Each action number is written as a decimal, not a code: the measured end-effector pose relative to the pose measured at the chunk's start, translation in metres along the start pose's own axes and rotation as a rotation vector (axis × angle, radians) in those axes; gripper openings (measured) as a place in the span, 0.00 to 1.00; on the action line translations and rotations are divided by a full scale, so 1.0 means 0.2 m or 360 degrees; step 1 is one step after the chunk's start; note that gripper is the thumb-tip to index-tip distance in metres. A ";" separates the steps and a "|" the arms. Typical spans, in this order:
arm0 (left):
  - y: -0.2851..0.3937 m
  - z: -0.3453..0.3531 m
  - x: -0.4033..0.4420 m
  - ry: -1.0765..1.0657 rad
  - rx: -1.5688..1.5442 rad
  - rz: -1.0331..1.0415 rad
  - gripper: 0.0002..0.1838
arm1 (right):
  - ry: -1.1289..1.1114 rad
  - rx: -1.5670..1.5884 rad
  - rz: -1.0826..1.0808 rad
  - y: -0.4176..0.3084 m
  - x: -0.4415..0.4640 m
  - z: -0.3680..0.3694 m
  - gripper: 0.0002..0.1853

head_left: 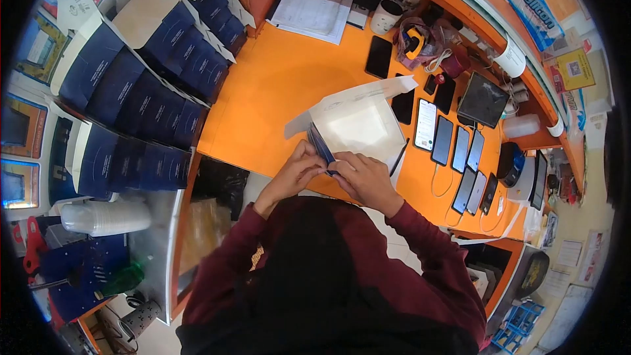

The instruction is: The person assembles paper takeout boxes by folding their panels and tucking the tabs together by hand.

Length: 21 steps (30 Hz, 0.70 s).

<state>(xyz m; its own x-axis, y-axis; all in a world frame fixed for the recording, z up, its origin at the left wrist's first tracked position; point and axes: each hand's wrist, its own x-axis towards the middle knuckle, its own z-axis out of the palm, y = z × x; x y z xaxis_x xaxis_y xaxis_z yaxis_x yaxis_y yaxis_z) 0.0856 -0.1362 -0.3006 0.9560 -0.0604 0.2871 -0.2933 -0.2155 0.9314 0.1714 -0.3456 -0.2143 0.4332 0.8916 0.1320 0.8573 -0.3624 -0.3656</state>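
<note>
A partly folded cardboard box, white inside and dark blue outside, lies on the orange table with its flaps raised. It is tilted toward me at the table's front edge. My left hand pinches the box's near left corner, fingers bent around the blue side. Close beside it, my right hand grips the near blue edge, with its fingertips pressed on the fold. The two hands almost meet at this corner, and they partly hide the near wall.
Stacked blue boxes stand on the left. Several phones, some with cables, lie right of the box. Papers and a white cup sit at the back of the orange table. Plastic containers rest at lower left.
</note>
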 end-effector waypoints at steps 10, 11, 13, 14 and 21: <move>0.10 0.04 0.16 0.0526 -0.0345 -0.0817 0.11 | -0.0530 0.0587 0.0205 0.23 0.27 -0.11 0.24; 0.10 0.04 0.17 0.0468 -0.0298 -0.0844 0.11 | -0.0504 0.0459 0.0123 0.24 0.29 -0.09 0.25; 0.08 0.03 0.20 0.0362 -0.0207 -0.0898 0.13 | -0.0401 0.0244 -0.0010 0.24 0.32 -0.06 0.27; 0.09 0.03 0.21 0.0353 -0.0086 -0.0844 0.13 | -0.0326 0.0162 -0.0058 0.22 0.31 -0.04 0.28; 0.08 0.03 0.22 0.0284 0.0411 -0.0622 0.10 | -0.0300 -0.0059 0.0000 0.18 0.29 0.01 0.30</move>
<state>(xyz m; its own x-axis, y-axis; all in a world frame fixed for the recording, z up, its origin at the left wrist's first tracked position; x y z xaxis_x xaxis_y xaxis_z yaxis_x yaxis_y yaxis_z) 0.1225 -0.1489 -0.2742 0.9716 0.2360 -0.0174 0.1192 -0.4245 0.8976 0.2267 -0.3055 -0.2210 0.3764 0.9254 -0.0439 0.8686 -0.3690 -0.3307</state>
